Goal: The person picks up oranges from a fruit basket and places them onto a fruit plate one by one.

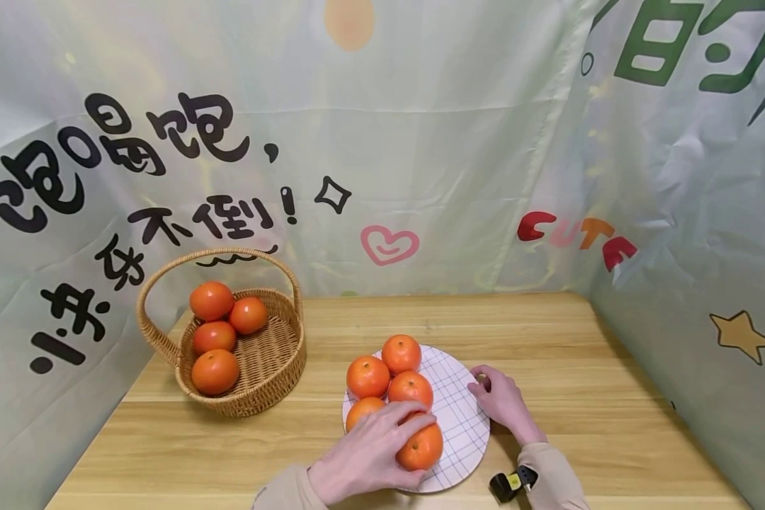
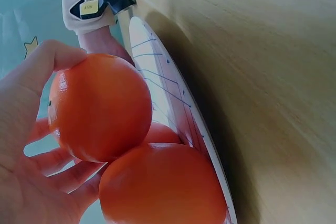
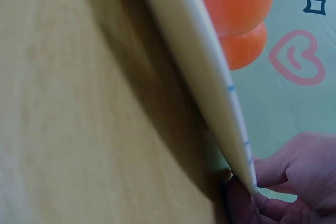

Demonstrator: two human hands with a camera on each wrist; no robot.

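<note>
A round white plate [image 1: 455, 397] with a blue grid pattern rests on the table and carries several oranges [image 1: 367, 377] on its left half. My left hand [image 1: 372, 446] curls its thumb and fingers around the front orange [image 1: 421, 448]. In the left wrist view this glossy orange [image 2: 102, 107] sits against another orange [image 2: 163, 184] on the plate. At the plate's right edge, my right hand [image 1: 500, 400] pinches the rim. The right wrist view shows the thumb and fingers of that hand [image 3: 310, 174] on either side of the plate's edge [image 3: 210, 87].
A wicker basket [image 1: 283, 354] with a tall handle stands at the back left, several oranges [image 1: 215, 371] in its left half. Printed curtains [image 1: 452, 177] rise behind the wooden table [image 1: 529, 333] and along both sides. A black device [image 1: 510, 485] is on the right wrist.
</note>
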